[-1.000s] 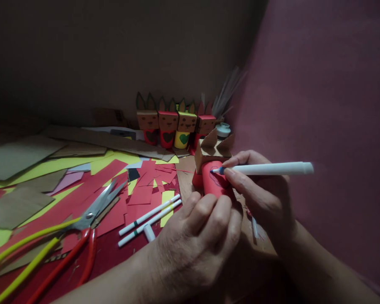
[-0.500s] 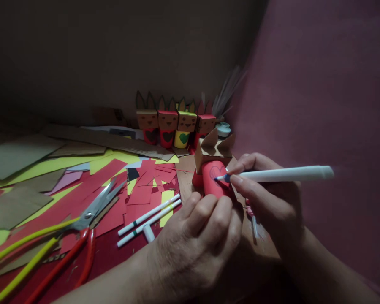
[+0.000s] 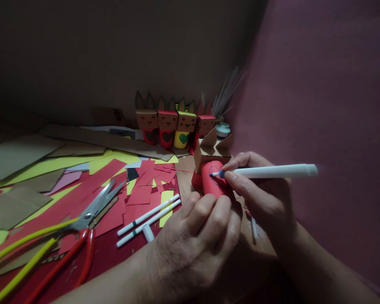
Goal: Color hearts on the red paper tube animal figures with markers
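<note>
A cardboard figure has a red tube body point(image 3: 211, 185) and a box head point(image 3: 213, 152) with two pointed ears. My left hand point(image 3: 199, 240) is closed round the lower end of the red tube. In my right hand point(image 3: 259, 190) is a white marker point(image 3: 272, 171), pinched near its blue tip. The tip touches the tube at the left side of a drawn heart outline, which is partly hidden by the marker and fingers.
Finished-looking figures point(image 3: 167, 120) with hearts stand in a row behind. Scissors point(image 3: 88, 216) lie at the left on red and yellow paper scraps point(image 3: 112, 215). Two white markers point(image 3: 148, 215) and a cap point(image 3: 148, 233) lie beside my left hand. A small jar point(image 3: 222, 130) stands behind the head.
My right hand and the marker have moved left and slightly up, bringing the tip to the heart's left side. My left hand keeps its hold with hardly any movement.
</note>
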The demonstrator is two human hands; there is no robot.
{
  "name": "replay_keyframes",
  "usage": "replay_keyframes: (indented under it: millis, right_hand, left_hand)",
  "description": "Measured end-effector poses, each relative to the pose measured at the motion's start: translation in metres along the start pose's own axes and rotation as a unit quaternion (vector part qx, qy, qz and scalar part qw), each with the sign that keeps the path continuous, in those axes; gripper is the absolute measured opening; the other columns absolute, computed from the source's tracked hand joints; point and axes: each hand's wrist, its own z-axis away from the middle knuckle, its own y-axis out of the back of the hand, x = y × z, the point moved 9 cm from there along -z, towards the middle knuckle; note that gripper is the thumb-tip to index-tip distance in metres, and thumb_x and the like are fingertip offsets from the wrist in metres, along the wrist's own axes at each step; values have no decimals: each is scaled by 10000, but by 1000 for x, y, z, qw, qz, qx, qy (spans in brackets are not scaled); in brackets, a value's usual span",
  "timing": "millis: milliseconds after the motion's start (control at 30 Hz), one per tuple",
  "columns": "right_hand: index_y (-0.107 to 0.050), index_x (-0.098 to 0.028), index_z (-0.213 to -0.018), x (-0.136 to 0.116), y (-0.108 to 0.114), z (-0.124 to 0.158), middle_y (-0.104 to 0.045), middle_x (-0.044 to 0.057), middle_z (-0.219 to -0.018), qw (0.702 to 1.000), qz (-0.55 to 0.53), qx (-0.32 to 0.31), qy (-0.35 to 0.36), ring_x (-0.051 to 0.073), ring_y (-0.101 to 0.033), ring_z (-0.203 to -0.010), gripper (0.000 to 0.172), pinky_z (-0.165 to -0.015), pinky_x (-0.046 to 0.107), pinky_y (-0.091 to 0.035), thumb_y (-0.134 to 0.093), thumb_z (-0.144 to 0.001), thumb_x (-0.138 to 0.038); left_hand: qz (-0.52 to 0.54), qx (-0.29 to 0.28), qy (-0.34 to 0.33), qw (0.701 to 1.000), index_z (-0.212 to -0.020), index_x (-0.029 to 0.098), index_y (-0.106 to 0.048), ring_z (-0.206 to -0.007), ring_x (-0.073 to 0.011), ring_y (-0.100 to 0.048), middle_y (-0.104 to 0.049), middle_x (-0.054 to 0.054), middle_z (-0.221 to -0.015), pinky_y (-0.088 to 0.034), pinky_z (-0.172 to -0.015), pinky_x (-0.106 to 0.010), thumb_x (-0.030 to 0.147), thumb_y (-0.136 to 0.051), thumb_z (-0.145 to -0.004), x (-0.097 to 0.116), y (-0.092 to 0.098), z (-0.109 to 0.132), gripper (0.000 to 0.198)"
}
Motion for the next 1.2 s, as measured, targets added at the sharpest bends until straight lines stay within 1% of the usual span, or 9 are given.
replay_keyframes:
  millis: [100,200,300,500,733,833,1000,1133,1200]
  right_hand:
    - [-679,-218,-844,1,1,0,-655,-33,-724,1000,-1,5,0,107,-589,-629,60,-540,228,-433,-683,-895,-187]
    - [-665,-216,-845,0,-1,0,-640,-35,-705,1000,-6,-9,1,109,-570,-607,56,-532,239,-422,-667,-893,-187]
    - [-656,-213,-835,-3,-2,1,-636,-28,-702,1000,-7,-20,9,121,-566,-622,60,-564,260,-439,-657,-892,-197]
    - [-676,-214,-827,-1,0,0,-647,-32,-692,1000,-8,-4,-9,111,-576,-595,62,-508,240,-407,-673,-874,-175]
    - [-681,-214,-836,4,0,-1,-655,-36,-687,1000,-7,10,-26,109,-587,-603,53,-524,231,-418,-693,-887,-203]
    - [-672,-212,-847,4,-1,-1,-659,-32,-696,1000,-8,4,-21,116,-595,-608,50,-530,238,-430,-686,-895,-215]
    - [-665,-207,-838,-3,-1,-1,-630,-32,-690,1000,18,-13,2,112,-546,-589,51,-517,253,-390,-672,-889,-202]
    - [-656,-208,-810,-7,-1,-1,-624,-22,-695,1000,22,-20,8,126,-546,-612,78,-530,267,-388,-659,-887,-202]
    - [-655,-207,-802,-6,0,-1,-631,-17,-699,1000,19,-17,4,130,-547,-608,78,-525,268,-389,-660,-880,-200]
  left_hand:
    - [-3,3,0,1000,-1321,-9,-580,-1126,-343,-535,-590,-197,-1220,-520,-912,-472,112,-365,-1025,0,-1,0,386]
    - [-2,9,-2,1000,-1320,-13,-583,-1123,-343,-540,-606,-200,-1218,-525,-911,-473,120,-372,-1026,1,0,0,385]
    - [2,4,-1,1000,-1331,-14,-579,-1130,-337,-541,-608,-195,-1225,-522,-927,-465,110,-377,-1025,1,0,0,387]
    - [-2,1,0,1000,-1331,-13,-579,-1125,-337,-544,-611,-193,-1214,-520,-916,-459,100,-381,-1019,1,-1,1,386]
    - [0,13,-5,1000,-1305,-16,-580,-1119,-346,-541,-587,-200,-1220,-513,-915,-465,102,-367,-1021,0,3,2,374]
    - [7,0,1,1000,-1314,-6,-579,-1136,-338,-541,-596,-191,-1233,-512,-933,-457,98,-382,-1020,0,1,2,369]
    - [1,3,3,1000,-1334,-4,-585,-1130,-323,-557,-638,-189,-1215,-526,-942,-450,106,-408,-1009,1,0,2,386]
    - [-4,17,-7,1000,-1330,-4,-601,-1123,-316,-570,-660,-199,-1204,-534,-945,-452,118,-434,-998,2,1,1,391]
    - [-3,13,-2,1000,-1336,-4,-600,-1129,-316,-568,-662,-202,-1204,-542,-931,-447,129,-444,-997,2,0,1,396]
